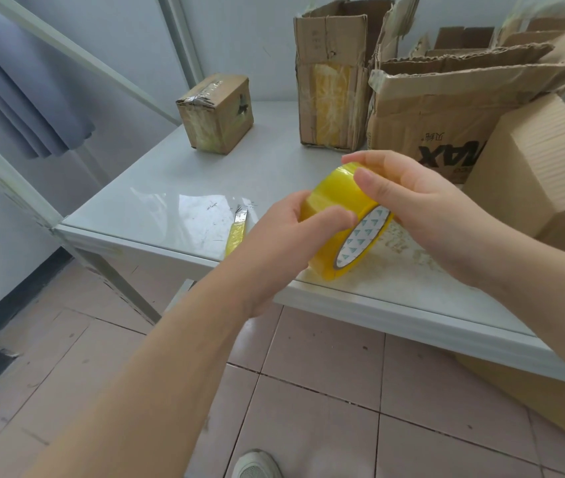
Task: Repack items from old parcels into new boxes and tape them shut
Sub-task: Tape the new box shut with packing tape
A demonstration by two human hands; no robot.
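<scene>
Fingers (374, 182) of my right hand (426, 205) and left hand (284, 236) are gripping the yellow translucent packing-tape roll (339, 201) above the white tabletop (170, 201). I am judging sealing barely begun: one small taped cardboard box (215, 115) standing apart, torn brown parcels (446, 108) waiting.

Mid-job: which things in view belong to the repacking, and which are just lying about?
Job: tape roll, held by left hand and right hand; knife; new box; torn box; tall box; taped box.
Lying about: curtain; shoe.
</scene>
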